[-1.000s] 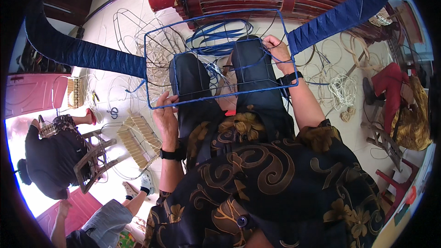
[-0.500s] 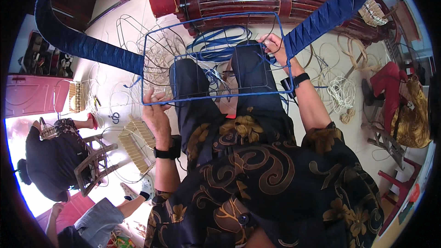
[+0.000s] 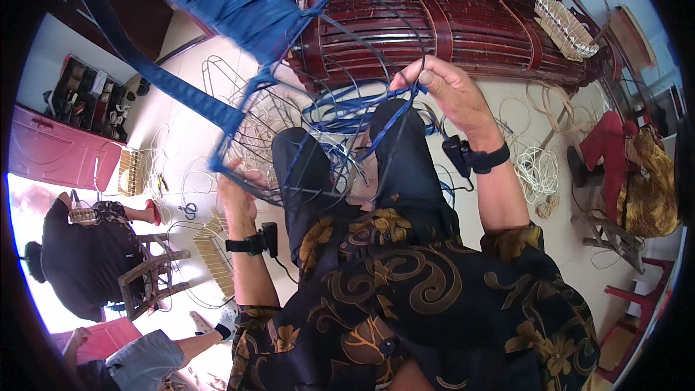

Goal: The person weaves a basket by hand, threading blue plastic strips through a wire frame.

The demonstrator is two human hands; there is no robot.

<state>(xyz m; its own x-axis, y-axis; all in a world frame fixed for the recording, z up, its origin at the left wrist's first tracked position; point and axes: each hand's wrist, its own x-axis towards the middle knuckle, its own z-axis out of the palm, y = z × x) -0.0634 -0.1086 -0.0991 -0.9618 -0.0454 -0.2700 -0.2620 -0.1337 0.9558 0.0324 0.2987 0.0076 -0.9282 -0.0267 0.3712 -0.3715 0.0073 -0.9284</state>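
A black wire basket frame (image 3: pixel 380 7) with blue-wrapped edges and a broad blue wrapped handle (image 3: pixel 195 0) hangs tilted above my knees, slightly blurred. My right hand (image 3: pixel 452 98) pinches a curved wire at the right side of the frame, where a thin blue strip is tied on. At the lower left of the frame, my left hand (image 3: pixel 239 195) grips the wirework with curled fingers, partly hidden by the wires. Beneath and behind the frame, loops of blue strap (image 3: pixel 326 108) lie on the floor beyond my knees.
A dark-red wooden bench (image 3: pixel 470 22) stands ahead, holding a woven basket (image 3: pixel 565 25). White cord (image 3: pixel 536 170) lies tangled on the floor (image 3: pixel 499 94). Co-workers sit at left (image 3: pixel 87 261), lower left (image 3: pixel 145 358) and right (image 3: pixel 644 181), alongside a woven tan piece (image 3: pixel 217 253).
The frame has swung from roughly level to steeply tilted, its right handle moving up and leftward across the view. My right hand has turned with it; my left hand stays low on it.
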